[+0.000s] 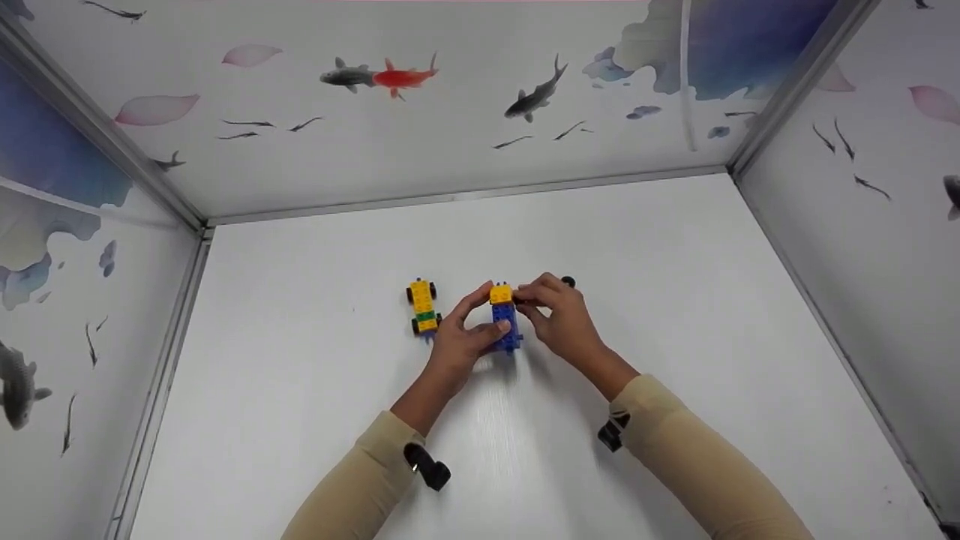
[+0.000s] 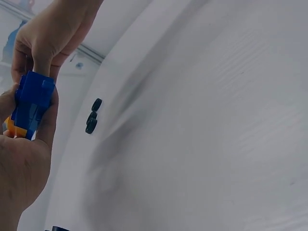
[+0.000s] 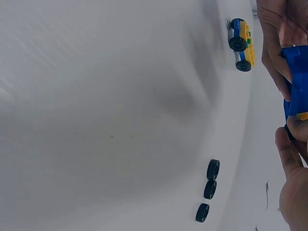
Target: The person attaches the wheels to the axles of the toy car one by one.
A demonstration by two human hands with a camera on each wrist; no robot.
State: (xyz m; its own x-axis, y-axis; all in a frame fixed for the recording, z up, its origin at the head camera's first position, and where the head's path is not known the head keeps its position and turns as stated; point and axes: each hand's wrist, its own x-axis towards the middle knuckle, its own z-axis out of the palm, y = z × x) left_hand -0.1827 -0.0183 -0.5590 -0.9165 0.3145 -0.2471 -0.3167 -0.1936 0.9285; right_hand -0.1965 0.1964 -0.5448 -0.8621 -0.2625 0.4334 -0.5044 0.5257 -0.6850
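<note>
Raised above the white table, a blue toy vehicle body (image 1: 504, 322) with a yellow block at its far end is gripped by my left hand (image 1: 459, 341), thumb on one side. At its right side, near the yellow part, my right hand (image 1: 559, 315) pinches a small black wheel (image 3: 288, 132) against the body. Fingers cover most of that wheel. In the left wrist view the blue underside (image 2: 34, 98) shows between both hands. Three loose black wheels (image 3: 210, 189) stand on the table beyond the right hand, which mostly hides them in the head view.
Left of the hands stands a toy car (image 1: 424, 304) of yellow, green and blue blocks on black wheels. The white tabletop (image 1: 300, 420) is bordered by printed panels (image 1: 465, 135) at the back and both sides, with metal edging along the joints.
</note>
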